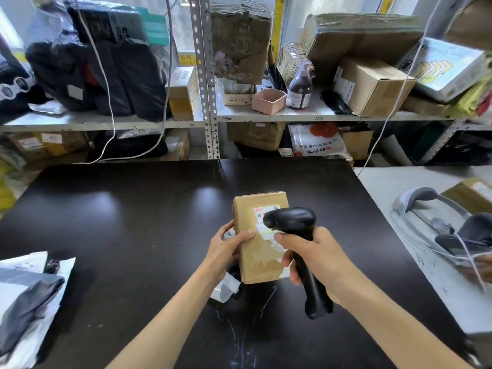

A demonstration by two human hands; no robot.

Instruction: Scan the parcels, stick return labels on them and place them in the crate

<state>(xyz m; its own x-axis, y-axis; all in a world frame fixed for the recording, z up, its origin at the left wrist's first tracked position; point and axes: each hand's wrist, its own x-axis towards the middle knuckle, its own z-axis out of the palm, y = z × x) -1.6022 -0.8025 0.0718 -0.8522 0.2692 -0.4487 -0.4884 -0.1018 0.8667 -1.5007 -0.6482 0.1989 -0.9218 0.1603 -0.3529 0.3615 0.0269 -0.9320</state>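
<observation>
Scanning step: the left hand (226, 249) grips the cardboard parcel (259, 251) above the black table (133, 222) while the right hand (316, 259), clenched round the barcode scanner (295, 235), aims at its shipping label (262, 217); next, I'd judge, comes the return label, with no crate in view.

A black table (133, 222) with a shiny, scratched top fills the middle. On its near left corner lie grey and white plastic mailing bags (26, 296), one over another. A white table (386, 187) stands just beside it on the right and carries a grey headband device (426, 206) and a cardboard box (471, 193). Behind, a metal shelf (279, 115) holds a pink tub (267, 101), a dark bottle (299, 87), black bags (106, 75) and a brown carton (372, 86).
</observation>
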